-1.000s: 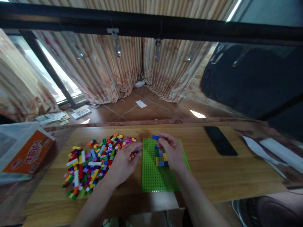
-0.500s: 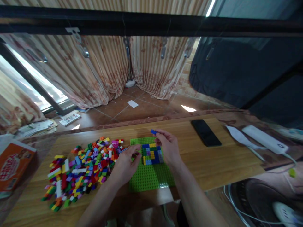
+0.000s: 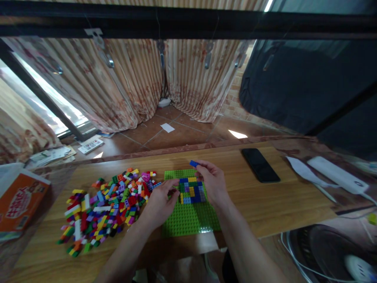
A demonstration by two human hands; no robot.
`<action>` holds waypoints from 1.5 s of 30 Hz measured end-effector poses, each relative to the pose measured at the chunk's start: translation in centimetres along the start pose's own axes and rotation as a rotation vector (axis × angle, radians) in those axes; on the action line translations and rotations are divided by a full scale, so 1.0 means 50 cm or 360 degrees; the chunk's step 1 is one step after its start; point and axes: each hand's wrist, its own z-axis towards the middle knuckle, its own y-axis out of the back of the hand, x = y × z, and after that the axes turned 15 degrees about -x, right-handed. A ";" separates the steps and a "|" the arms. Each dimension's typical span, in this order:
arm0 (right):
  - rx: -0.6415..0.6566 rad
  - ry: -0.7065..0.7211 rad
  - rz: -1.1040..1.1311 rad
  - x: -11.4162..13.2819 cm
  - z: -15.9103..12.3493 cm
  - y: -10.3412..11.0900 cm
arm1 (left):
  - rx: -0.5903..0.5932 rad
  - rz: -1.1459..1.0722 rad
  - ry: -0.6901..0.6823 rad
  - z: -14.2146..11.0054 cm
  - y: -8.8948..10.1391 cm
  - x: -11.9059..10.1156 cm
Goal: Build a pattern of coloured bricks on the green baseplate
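My right hand (image 3: 212, 181) is above the upper right part of a green studded baseplate (image 3: 188, 220), its thumb and fingers pinching a small blue brick (image 3: 193, 163). The brick sticks out past the fingertips, near the plate's far edge. Built on the baseplate is a patch of blue, yellow, green, purple and grey bricks (image 3: 192, 191). At the patch's left side is my left hand (image 3: 163, 198), fingers bent and thumb apart from them, with nothing visible between. Both hands cover parts of the plate.
Left of the plate, a loose heap of coloured bricks (image 3: 110, 208) covers the wooden table (image 3: 265, 208). A black phone (image 3: 260, 165) lies at the right. Beyond it are a white power strip (image 3: 337, 175) and paper. An orange box (image 3: 22, 204) stands at the far left.
The whole view has shifted slightly, moving the table things a little to the right. My right hand keeps hold of the blue brick, and both hands stay nearly where they were over the plate.
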 end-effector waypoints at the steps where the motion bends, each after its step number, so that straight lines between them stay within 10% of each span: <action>1: -0.0002 0.0005 -0.0009 -0.001 0.000 -0.001 | -0.0002 -0.0003 0.0002 0.000 0.000 0.001; 23: 0.0141 0.0113 -0.0111 -0.016 -0.009 -0.003 | -0.0019 -0.0058 0.0115 0.002 0.004 -0.009; 35: 0.0587 0.0468 -0.0374 -0.039 -0.067 -0.023 | -0.0304 -0.0924 0.0788 0.023 0.020 -0.019; 45: 0.0761 0.0675 -0.0626 -0.038 -0.069 -0.012 | -0.0311 -0.1019 0.0914 0.023 0.029 -0.016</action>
